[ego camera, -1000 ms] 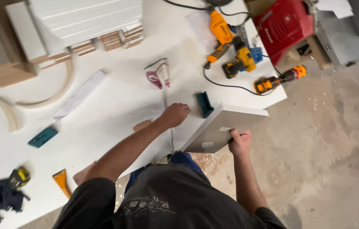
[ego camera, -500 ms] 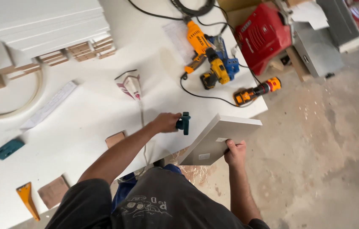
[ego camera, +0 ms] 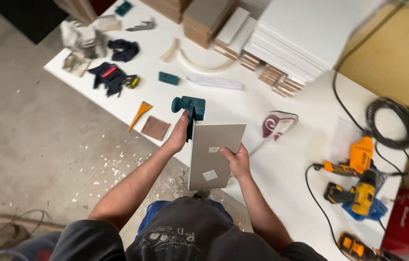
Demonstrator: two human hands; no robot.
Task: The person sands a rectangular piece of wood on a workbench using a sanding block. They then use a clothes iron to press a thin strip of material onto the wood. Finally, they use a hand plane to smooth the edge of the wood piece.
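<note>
Head view, frame centre: your right hand (ego camera: 236,162) pinches the white panel (ego camera: 212,155), long axis vertical; your left hand (ego camera: 179,135) grips the teal tool (ego camera: 189,105) at its upper left edge.

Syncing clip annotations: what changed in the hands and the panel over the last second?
The left hand took the teal hand tool off the white table and now sets it against the left edge of the panel. The right hand brought the panel from the person's right side to in front of the body, standing on end. The right hand's hold on the panel stayed.
</note>
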